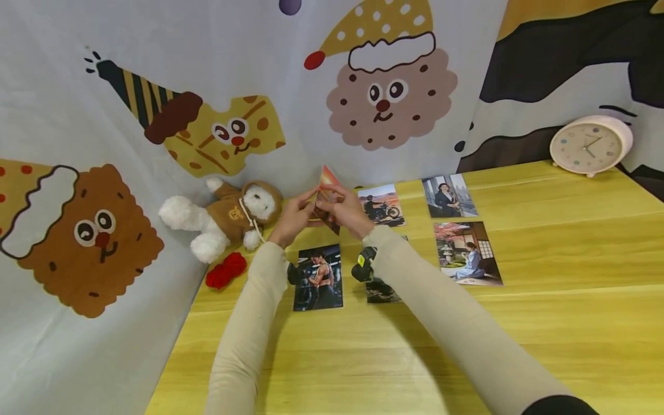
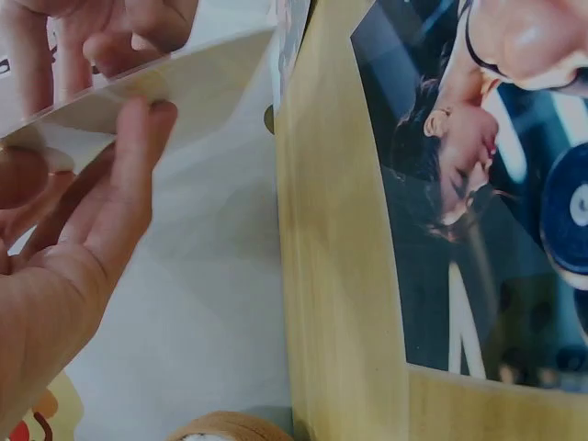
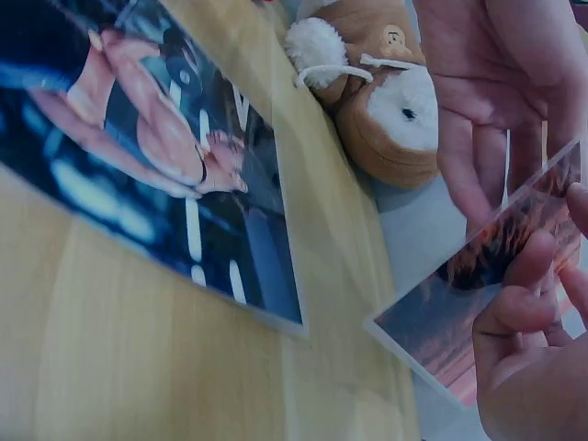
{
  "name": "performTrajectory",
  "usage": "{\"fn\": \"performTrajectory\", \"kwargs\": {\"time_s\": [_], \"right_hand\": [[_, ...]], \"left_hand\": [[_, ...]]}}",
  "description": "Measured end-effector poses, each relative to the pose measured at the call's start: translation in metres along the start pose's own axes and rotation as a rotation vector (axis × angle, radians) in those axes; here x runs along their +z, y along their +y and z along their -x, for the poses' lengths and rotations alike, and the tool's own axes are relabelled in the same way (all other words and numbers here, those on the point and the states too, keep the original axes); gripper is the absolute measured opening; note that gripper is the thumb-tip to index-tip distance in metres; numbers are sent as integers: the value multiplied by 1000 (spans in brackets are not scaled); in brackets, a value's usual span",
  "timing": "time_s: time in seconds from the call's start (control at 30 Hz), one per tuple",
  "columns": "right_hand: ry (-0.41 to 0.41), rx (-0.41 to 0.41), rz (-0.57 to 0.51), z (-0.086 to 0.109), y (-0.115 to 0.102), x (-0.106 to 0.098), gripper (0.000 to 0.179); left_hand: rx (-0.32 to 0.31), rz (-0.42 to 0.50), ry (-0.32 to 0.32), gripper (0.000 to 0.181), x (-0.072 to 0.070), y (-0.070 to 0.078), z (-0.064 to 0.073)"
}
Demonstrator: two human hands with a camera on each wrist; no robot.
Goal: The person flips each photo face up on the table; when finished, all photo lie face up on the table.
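My left hand [image 1: 295, 218] and right hand [image 1: 346, 212] together hold a photo print [image 1: 327, 176], raised and tilted near the back edge of the table. It shows red and orange tones; fingers hide part of its picture. In the right wrist view, the right thumb and fingers pinch the print [image 3: 432, 322] while the left hand [image 3: 505, 83] holds its upper side. The left wrist view catches the print's pale back [image 2: 216, 78], left fingers against it. Below the hands lies a photo of a person lifting a dumbbell [image 1: 319, 279].
A motorbike photo [image 1: 381, 206], a suited-person photo [image 1: 449, 196] and a garden photo [image 1: 467, 253] lie to the right. The right forearm partly covers a dark photo [image 1: 384, 292]. A plush toy [image 1: 228, 213] and red yarn [image 1: 226, 271] sit left; a clock [image 1: 590, 145] stands far right.
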State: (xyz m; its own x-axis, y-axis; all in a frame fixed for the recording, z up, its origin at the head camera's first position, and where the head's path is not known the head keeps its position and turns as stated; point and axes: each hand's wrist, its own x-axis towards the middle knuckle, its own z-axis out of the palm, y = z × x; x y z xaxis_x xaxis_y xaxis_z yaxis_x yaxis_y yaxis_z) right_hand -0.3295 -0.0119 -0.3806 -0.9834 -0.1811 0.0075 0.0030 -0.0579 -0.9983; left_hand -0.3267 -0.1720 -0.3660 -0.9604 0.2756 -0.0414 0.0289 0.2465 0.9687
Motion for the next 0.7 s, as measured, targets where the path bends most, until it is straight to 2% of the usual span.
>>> {"fn": "performTrajectory", "kwargs": {"time_s": [0.07, 0.17, 0.33, 0.47, 0.57, 0.63, 0.7], "right_hand": [[2, -30, 46, 0, -1, 0, 52], [3, -63, 122, 0, -1, -1, 52], [9, -98, 244, 2, 0, -3, 54], [-47, -166, 457, 1, 1, -8, 59], [-66, -198, 606, 1, 3, -17, 60], [-68, -191, 642, 1, 6, -24, 59], [-66, -172, 626, 1, 9, -28, 58]], "left_hand": [[-2, 40, 21, 47, -1, 0, 1], [1, 50, 39, 45, -1, 1, 3], [47, -31, 56, 52, -1, 3, 6], [87, -140, 154, 49, -3, -1, 8], [72, -180, 247, 40, -7, -9, 11], [44, -129, 283, 37, -12, -15, 13], [17, -57, 307, 37, -16, -22, 16]]}}
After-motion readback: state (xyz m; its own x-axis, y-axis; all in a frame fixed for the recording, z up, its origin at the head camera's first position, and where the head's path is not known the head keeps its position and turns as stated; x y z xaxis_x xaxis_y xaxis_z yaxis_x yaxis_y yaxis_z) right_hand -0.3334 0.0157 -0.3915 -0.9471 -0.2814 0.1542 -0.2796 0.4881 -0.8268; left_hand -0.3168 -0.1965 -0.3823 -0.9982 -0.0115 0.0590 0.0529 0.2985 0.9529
